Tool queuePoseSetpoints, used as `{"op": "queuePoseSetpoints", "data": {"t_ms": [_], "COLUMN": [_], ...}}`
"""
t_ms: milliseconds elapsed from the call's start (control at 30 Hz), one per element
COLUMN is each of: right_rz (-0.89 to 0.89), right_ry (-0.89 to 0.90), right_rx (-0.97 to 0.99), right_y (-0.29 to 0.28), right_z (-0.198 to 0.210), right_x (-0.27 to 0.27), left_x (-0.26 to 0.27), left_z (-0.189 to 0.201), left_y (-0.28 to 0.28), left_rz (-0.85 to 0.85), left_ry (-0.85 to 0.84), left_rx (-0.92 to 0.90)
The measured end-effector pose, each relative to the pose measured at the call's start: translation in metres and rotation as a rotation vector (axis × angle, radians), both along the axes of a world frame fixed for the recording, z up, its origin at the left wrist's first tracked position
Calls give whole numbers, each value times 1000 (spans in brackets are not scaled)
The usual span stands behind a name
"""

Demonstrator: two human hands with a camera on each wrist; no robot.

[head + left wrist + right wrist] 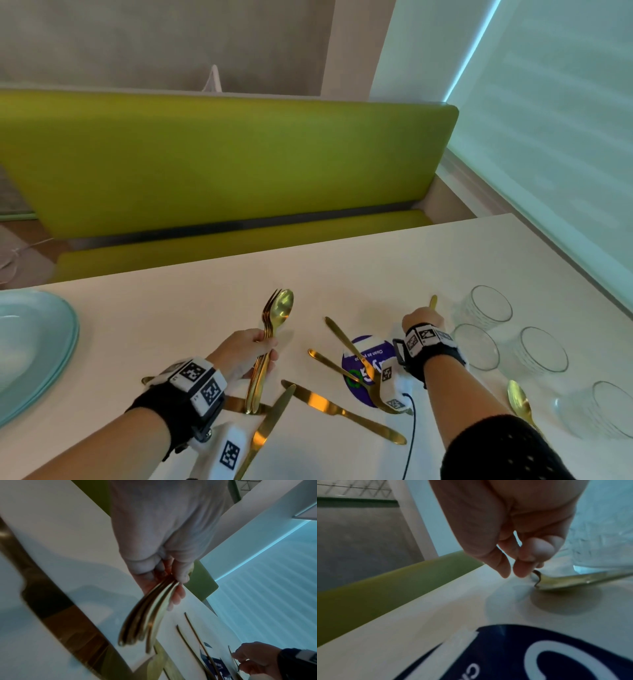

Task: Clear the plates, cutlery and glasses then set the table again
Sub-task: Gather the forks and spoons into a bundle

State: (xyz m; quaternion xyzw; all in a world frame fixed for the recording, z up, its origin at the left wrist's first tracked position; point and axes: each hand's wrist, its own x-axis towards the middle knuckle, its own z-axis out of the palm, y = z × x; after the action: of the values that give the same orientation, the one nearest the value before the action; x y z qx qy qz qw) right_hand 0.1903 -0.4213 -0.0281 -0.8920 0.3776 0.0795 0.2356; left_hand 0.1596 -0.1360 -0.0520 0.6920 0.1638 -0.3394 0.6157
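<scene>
Several gold forks and spoons [270, 337] sat bunched in the left hand [245, 353] while the right hand [423, 318] pinched a spoon [573, 581] just beside the glass [488, 306] at its two o'clock on the desk [359, 267], close enough that a careless lift might have toppled it.

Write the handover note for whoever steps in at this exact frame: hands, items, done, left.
Left hand: grips a bundle of gold forks and spoons.
Right hand: fingertips pinching a gold spoon lying beside the clear glasses.
On the white table: gold knives, one more gold spoon, stacked pale blue plates.
Done: cutlery partly gathered.
Left: lift this spoon, collect the rest, then reset.
</scene>
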Motion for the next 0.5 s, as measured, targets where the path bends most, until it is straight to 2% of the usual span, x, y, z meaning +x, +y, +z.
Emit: {"op": "queuePoseSetpoints", "data": {"t_ms": [67, 100, 133, 167, 233, 367, 500], "right_rz": [8, 38, 9, -99, -117, 5, 138], "right_ry": [64, 50, 10, -40, -77, 123, 180], "right_rx": [-77, -49, -9, 37, -25, -172, -156], "right_y": [-1, -3, -3, -4, -8, -9, 3], "right_z": [-8, -9, -7, -7, -7, -11, -11], "right_x": [3, 4, 4, 9, 11, 15, 15], "left_x": [1, 1, 2, 2, 4, 5, 3], "left_z": [3, 5, 6, 7, 8, 9, 10], "left_y": [-1, -2, -2, -2, -2, -3, -3], "left_rz": [12, 19, 24, 29, 26, 21, -4], "left_ry": [2, 6, 10, 12, 7, 25, 29], "left_rx": [7, 10, 12, 13, 23, 15, 20]}}
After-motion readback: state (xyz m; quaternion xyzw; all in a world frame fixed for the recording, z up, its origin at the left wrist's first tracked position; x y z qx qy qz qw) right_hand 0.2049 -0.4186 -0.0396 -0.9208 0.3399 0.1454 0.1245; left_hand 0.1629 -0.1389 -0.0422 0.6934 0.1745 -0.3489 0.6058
